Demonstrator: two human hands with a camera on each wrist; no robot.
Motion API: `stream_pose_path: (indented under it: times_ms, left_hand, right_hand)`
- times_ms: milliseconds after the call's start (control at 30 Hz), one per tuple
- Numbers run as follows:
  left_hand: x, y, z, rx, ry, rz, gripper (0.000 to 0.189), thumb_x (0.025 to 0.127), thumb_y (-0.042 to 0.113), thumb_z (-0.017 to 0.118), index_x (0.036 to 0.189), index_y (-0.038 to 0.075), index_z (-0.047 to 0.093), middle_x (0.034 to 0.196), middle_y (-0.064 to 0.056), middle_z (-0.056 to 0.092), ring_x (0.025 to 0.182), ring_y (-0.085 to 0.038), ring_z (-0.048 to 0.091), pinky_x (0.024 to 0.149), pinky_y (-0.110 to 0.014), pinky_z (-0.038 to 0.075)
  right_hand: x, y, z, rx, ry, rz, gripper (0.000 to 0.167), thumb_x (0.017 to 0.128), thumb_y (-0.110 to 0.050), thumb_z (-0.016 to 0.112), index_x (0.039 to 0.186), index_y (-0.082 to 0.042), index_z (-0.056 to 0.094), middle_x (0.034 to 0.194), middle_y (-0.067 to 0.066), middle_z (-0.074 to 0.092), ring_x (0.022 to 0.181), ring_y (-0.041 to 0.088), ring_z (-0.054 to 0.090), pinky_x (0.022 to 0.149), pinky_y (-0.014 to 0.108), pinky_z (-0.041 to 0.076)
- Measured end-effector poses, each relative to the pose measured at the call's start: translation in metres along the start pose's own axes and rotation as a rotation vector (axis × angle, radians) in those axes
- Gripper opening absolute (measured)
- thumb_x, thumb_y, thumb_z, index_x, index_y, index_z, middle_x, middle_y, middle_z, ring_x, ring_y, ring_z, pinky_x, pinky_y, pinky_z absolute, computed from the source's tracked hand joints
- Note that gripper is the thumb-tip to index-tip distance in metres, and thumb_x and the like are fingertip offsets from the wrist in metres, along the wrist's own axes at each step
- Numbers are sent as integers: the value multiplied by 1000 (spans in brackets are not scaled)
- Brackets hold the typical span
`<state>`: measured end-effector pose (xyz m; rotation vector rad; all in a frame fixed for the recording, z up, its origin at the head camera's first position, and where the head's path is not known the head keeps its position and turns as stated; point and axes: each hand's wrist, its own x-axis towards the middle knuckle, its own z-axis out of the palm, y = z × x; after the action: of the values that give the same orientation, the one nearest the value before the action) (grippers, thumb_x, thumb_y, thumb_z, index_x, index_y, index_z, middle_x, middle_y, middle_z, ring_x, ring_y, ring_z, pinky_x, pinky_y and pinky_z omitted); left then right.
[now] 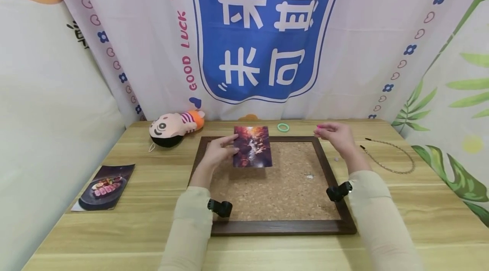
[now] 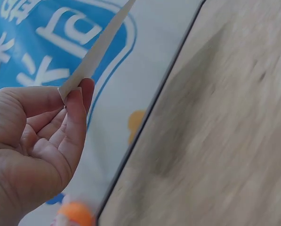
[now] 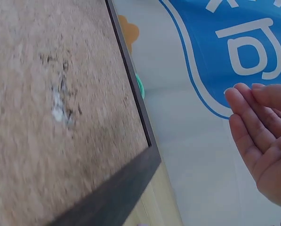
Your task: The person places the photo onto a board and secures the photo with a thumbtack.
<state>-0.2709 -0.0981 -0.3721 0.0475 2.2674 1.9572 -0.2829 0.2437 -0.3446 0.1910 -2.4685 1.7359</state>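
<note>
My left hand point(image 1: 216, 153) pinches a glossy photo point(image 1: 252, 147) by its left edge, above the upper left part of a framed cork board point(image 1: 280, 203). In the left wrist view the photo point(image 2: 100, 49) shows nearly edge-on between thumb and fingers. Beyond the board's upper right corner, my right hand point(image 1: 338, 135) is raised, with a small bright pink object point(image 1: 319, 127) at its pinched fingertips, too small to tell its kind. The right wrist view shows the thumb against the fingers point(image 3: 244, 101), and the pink object is hidden there. A silvery worn patch point(image 1: 310, 175) marks the cork.
Another photo point(image 1: 105, 188), of food on a dark plate, lies at the table's left. A plush doll point(image 1: 173, 127) lies at the back left. Behind the board is a green ring point(image 1: 283, 127). A beaded cord point(image 1: 397, 169) curves on the right, near a small pale bit point(image 1: 336, 159).
</note>
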Motion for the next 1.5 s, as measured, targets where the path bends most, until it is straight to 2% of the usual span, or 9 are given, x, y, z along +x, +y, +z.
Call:
stream_pose_path:
  times_ms: [233, 433, 500, 633, 733, 800, 1067, 1267, 1500]
  left_hand:
    - [8, -1, 41, -18, -19, -26, 48, 77, -5, 59, 122, 12, 52, 115, -14, 51, 87, -20, 55, 72, -37, 45]
    - [16, -9, 70, -100, -93, 20, 50, 77, -10, 56, 124, 5, 48, 113, -19, 48, 82, -21, 57, 66, -32, 48]
    - [19, -12, 79, -117, -102, 26, 50, 76, -10, 56, 124, 4, 47, 114, -20, 47, 79, -21, 57, 64, -33, 49]
    - [22, -15, 97, -158, -109, 14, 50, 77, -11, 56, 124, 5, 48, 114, -20, 47, 78, -20, 57, 63, -32, 49]
    - [24, -16, 110, -169, -109, -9, 50, 76, -11, 57, 123, 7, 49, 113, -18, 48, 80, -20, 58, 62, -31, 49]
    - [25, -17, 116, -157, -101, -11, 50, 76, -10, 57, 122, 7, 50, 112, -17, 49, 80, -20, 58, 61, -30, 49]
    - [26, -23, 129, -44, -45, 6, 47, 74, -7, 62, 119, 6, 53, 107, -16, 52, 77, -18, 59, 57, -26, 49]
    - [26, -23, 134, 44, -45, 66, 45, 71, -8, 64, 115, 1, 55, 88, -12, 56, 69, -16, 57, 55, -24, 49]
    - [24, -21, 138, 194, -38, 76, 43, 70, 2, 69, 112, 3, 58, 80, -5, 57, 60, -11, 56, 54, -21, 47]
  right_hand:
    - [4, -7, 16, 91, -20, -6, 31, 85, -3, 52, 108, 17, 49, 90, 18, 62, 74, 13, 62, 75, 23, 44]
    - [11, -7, 30, 52, 7, -59, 27, 84, -3, 53, 102, 17, 53, 87, 23, 61, 68, 17, 62, 65, 24, 48]
    - [16, -2, 34, 62, 8, -83, 26, 82, -3, 55, 98, 17, 55, 84, 21, 62, 66, 18, 62, 63, 25, 48]
    - [36, 32, 40, 217, -48, -101, 19, 78, -3, 61, 91, 11, 61, 77, 13, 63, 61, 16, 60, 59, 26, 48]
    - [37, 34, 45, 173, -40, -53, 20, 77, -5, 62, 92, 8, 61, 75, 12, 63, 61, 15, 59, 58, 27, 48]
    - [26, 17, 50, 52, 5, 0, 24, 78, -5, 60, 96, 11, 59, 77, 15, 62, 63, 16, 58, 59, 28, 47]
    - [21, 20, 59, 14, 17, 161, 27, 82, -3, 57, 102, 15, 55, 90, 27, 58, 76, 28, 59, 65, 33, 48]
    - [21, 34, 63, -2, 34, 185, 26, 81, -2, 56, 101, 15, 55, 89, 25, 59, 71, 23, 59, 64, 30, 48]
    - [20, 47, 62, -117, 65, 179, 20, 80, -3, 58, 93, 11, 60, 76, 14, 61, 57, 13, 55, 53, 22, 45]
